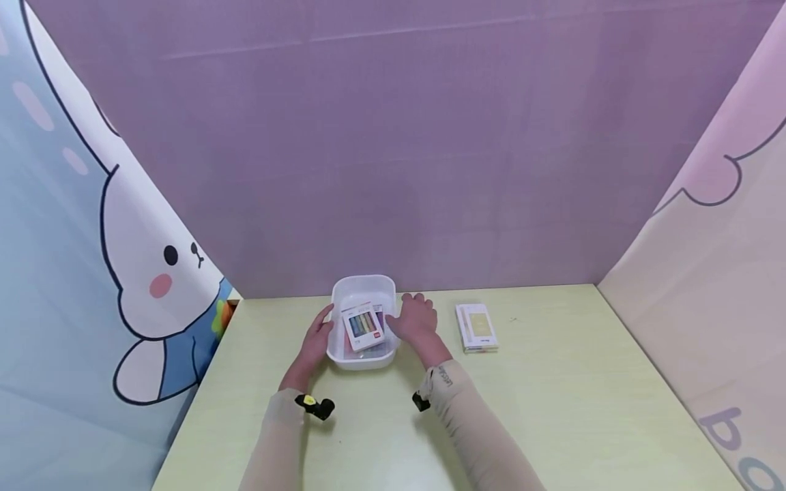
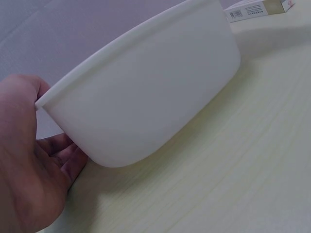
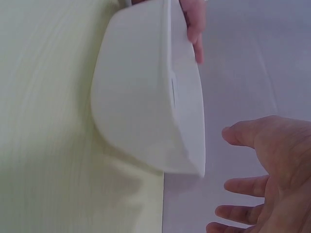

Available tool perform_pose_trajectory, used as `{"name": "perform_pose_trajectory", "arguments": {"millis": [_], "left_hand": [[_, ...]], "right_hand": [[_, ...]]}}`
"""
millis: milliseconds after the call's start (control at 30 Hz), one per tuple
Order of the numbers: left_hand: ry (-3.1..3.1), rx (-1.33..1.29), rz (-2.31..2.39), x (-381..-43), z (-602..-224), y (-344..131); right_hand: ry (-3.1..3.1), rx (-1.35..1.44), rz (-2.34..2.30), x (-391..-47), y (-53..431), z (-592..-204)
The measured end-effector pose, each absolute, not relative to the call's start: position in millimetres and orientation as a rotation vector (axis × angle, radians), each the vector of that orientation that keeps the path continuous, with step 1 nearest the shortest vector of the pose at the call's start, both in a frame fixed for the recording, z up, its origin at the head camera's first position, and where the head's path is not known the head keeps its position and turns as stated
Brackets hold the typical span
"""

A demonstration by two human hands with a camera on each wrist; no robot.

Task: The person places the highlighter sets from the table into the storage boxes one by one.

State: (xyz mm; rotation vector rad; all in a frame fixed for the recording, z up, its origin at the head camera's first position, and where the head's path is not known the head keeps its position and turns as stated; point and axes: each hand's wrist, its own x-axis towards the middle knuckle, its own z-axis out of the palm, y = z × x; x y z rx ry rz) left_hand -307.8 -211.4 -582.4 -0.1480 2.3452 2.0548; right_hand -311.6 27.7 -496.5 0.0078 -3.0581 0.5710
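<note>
The white basin [image 1: 362, 365] sits low in the head view, just left of centre, near the far edge of the surface [image 1: 583, 395]; a box of coloured sticks [image 1: 364, 327] lies askew inside it, over other flat items [image 1: 379, 312] that are partly hidden.

The left grip [image 1: 316, 343] holds the basin at its left side, thumb over the rim and fingers against the outer wall; the right grip [image 1: 419, 320] is wide, fingers spread, near the right rim, and the right wrist view shows a gap between it and the basin.

To steady or shift the basin well, I would bring the right thumb over the rim and the fingers under it, level with the left; one-sided force would probably swing it round, and a thin wall may flex, so a light, even hold seems best; keep the base level so the contents do not slide; mind the stacked white boxes [image 1: 477, 327] to the right in the head view.
</note>
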Motion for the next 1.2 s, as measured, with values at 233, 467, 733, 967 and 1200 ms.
{"name": "perform_pose_trajectory", "arguments": {"millis": [233,467,733,967,1200], "left_hand": [[2.333,-0.148,2.055,-307,-582,-214],[2.348,-0.157,2.042,-309,-584,-212],[2.368,-0.152,2.042,-312,-585,-210],[2.348,-0.153,2.048,-311,-585,-213],[2.242,-0.085,2.106,-302,-570,-212]], "right_hand": [[-3.045,-0.029,0.605,-309,54,-504],[-3.051,-0.067,0.605,-305,85,-516],[-3.044,-0.077,0.629,-302,114,-513],[-3.018,-0.103,0.594,-305,134,-519],[-2.997,-0.213,0.560,-306,156,-530]]}}
